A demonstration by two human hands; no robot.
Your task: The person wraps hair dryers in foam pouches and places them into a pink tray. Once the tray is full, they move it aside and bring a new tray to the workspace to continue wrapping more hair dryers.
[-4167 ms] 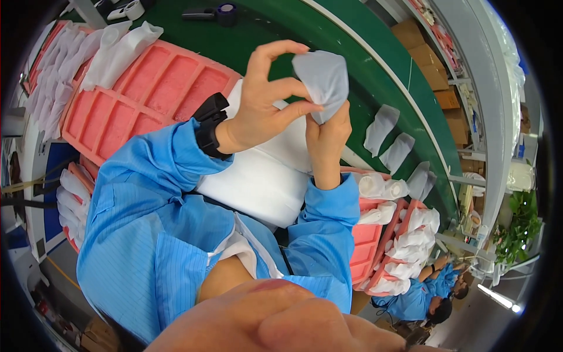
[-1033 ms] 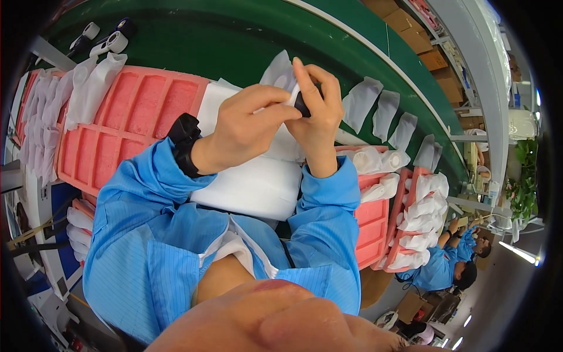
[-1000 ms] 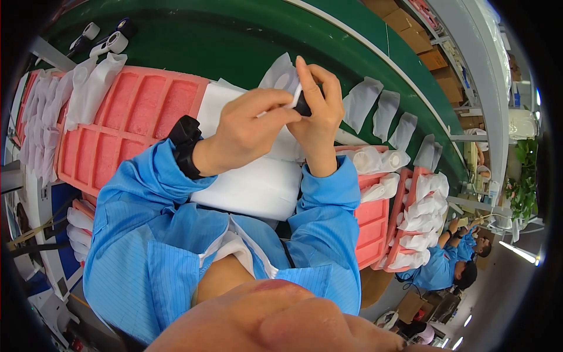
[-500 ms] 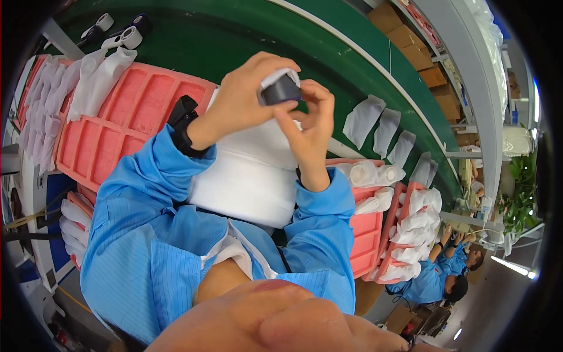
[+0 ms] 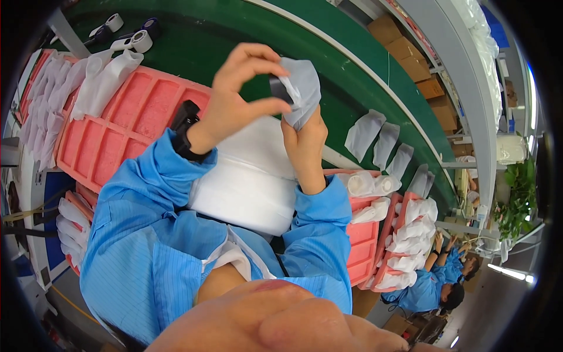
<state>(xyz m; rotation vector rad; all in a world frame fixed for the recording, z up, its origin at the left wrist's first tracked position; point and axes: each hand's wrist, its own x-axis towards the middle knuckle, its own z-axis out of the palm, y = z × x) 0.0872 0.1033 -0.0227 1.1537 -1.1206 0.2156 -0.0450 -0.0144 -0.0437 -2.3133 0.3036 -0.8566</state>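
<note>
A dark, round-ended item (image 5: pixel 280 90) sticks out of the mouth of a whitish translucent bag (image 5: pixel 306 88), above the green work surface. My left hand (image 5: pixel 243 88) reaches round the item's exposed end, fingertips above and thumb below, at the bag's mouth. From underneath, my right hand (image 5: pixel 306 144) grips the bag, with most of its fingers hidden behind it. The part of the item inside the bag is hidden. Below my hands lies a stack of white sheet material (image 5: pixel 243 188) in front of my body.
A pink compartment tray (image 5: pixel 117 132) stands at left with bagged items (image 5: pixel 102 82) on it. More pink trays (image 5: pixel 363 243) with white bags stand at right. Flat bags (image 5: pixel 365 135) lie on the green surface (image 5: pixel 193 35). White and dark devices (image 5: pixel 139 42) lie far left. Co-workers (image 5: pixel 431 287) sit at right.
The bag has swung out to the right and now hides much of the dark item. My left hand's fingers have spread wider, and my right hand has dropped beneath the bag.
</note>
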